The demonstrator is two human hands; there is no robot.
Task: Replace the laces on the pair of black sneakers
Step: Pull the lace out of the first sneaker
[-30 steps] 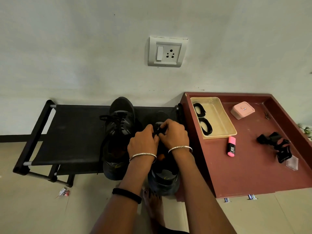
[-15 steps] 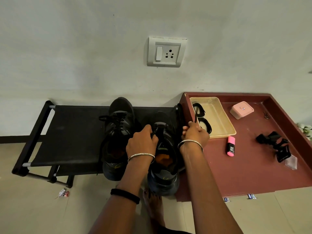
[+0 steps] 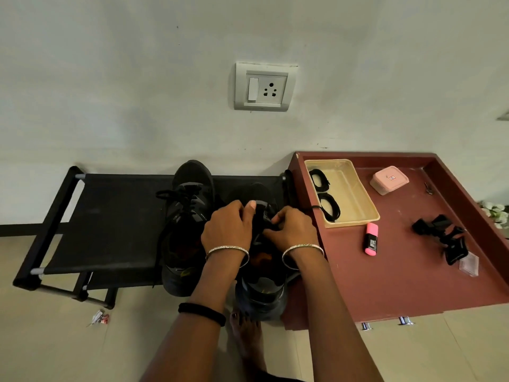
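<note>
Black on black, the right sneaker (image 3: 261,296) stands on the dark surface (image 3: 115,216), the laced left sneaker (image 3: 190,188) just left of it. Both hands are together on its upper: the left hand (image 3: 228,227) grips the tongue and the right hand (image 3: 294,230) pinches at the eyelets. This looks like threading, so next a lace tip needs to be fed through an eyelet. Coiled laces (image 3: 329,206) wait in the tray (image 3: 374,216) to its right. Half a second ago the right hand was over at that tray.

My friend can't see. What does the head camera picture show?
A person's left hand and right hand grip the right black sneaker on a black rack, beside the laced left black sneaker. On a maroon table to the right, a beige tray holds two coiled black laces, near a pink highlighter.
</note>
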